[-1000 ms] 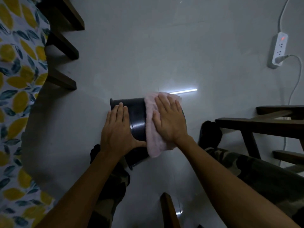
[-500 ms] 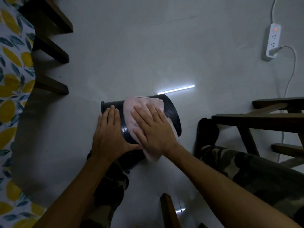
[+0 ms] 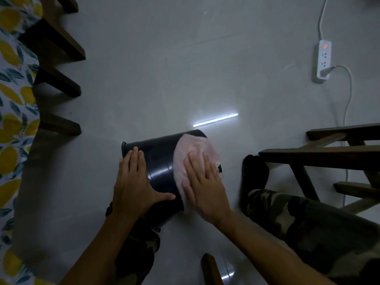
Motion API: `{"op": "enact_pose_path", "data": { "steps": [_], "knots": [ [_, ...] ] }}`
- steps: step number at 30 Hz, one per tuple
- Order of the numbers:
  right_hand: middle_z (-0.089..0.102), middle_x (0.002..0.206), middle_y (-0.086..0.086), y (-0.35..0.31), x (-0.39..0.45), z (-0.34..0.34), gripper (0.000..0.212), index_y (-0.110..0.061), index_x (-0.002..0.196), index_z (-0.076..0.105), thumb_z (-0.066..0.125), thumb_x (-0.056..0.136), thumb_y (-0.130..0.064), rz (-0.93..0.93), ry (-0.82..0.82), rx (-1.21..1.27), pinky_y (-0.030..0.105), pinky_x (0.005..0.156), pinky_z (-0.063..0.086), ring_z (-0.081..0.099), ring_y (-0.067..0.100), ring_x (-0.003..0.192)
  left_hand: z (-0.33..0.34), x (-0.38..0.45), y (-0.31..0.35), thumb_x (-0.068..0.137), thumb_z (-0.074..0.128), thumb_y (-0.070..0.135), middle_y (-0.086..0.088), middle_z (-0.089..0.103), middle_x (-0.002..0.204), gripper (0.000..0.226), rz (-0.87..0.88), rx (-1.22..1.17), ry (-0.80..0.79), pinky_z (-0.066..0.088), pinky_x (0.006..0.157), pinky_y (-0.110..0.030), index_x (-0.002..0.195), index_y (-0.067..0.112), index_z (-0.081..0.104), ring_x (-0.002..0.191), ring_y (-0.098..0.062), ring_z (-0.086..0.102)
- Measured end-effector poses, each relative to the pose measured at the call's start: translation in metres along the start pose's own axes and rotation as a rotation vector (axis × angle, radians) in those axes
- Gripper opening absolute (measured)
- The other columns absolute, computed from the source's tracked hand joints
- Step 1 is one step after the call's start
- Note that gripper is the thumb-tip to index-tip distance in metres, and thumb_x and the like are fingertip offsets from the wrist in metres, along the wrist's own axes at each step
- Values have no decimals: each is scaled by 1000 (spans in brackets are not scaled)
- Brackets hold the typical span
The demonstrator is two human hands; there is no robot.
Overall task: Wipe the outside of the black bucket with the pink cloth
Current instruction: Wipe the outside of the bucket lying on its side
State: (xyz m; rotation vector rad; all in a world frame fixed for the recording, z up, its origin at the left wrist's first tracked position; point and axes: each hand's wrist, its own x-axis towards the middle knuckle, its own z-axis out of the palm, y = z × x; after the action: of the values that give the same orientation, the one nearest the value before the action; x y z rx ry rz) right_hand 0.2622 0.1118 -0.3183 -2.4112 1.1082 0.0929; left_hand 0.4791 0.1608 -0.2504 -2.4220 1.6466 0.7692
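View from above onto a pale tiled floor (image 3: 164,68) in dim light. At the far left hangs a cloth printed with yellow lemons and green leaves (image 3: 14,95), with dark wooden furniture legs (image 3: 59,83) beside it. Near the centre a black bucket (image 3: 158,159) lies on its side between the person's legs, rim to the left. The left hand (image 3: 135,184) lies flat and open on the bucket's side near the rim, fingers together, thumb spread out along the plastic, steadying it. Just to the right, the right hand (image 3: 203,188) is also flat with fingers extended, pressing a pink cloth (image 3: 193,153) against the bucket's outside toward its base end. A bright strip of reflected light (image 3: 216,119) lies on the floor just beyond. Camouflage trousers (image 3: 308,223) and more dark wooden framing (image 3: 320,155) fill the right, and a white power strip (image 3: 322,60) with a plugged cable sits at the upper right.
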Motion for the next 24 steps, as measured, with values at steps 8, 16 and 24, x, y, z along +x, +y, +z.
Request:
{"op": "enact_pose_path", "data": {
  "steps": [8,16,24],
  "knots": [
    [16,175,5,-32,65,-5,63,-21,166,20,31,110,-50,-384,-44,-28,54,129,15,8,32,162,2,-5,-1,66,22,101,-30,32,158,141,93,-22,45,31,118,-60,152,-11,27,146,-46,34],
    [58,148,7,-23,135,-28,63,-22,145,54,21,105,-57,-113,-51,27,47,115,40,54,26,133,6,-3,-1,55,65,91,-25,32,160,145,93,-24,93,33,117,-57,157,-4,21,146,-43,34],
    [27,171,9,6,66,-16,60,-20,160,35,23,111,-52,164,149,-6,48,130,15,18,29,160,5,1,2,43,78,87,-18,21,166,161,22,-67,31,30,119,-57,161,4,7,150,-40,22]
  ]
}}
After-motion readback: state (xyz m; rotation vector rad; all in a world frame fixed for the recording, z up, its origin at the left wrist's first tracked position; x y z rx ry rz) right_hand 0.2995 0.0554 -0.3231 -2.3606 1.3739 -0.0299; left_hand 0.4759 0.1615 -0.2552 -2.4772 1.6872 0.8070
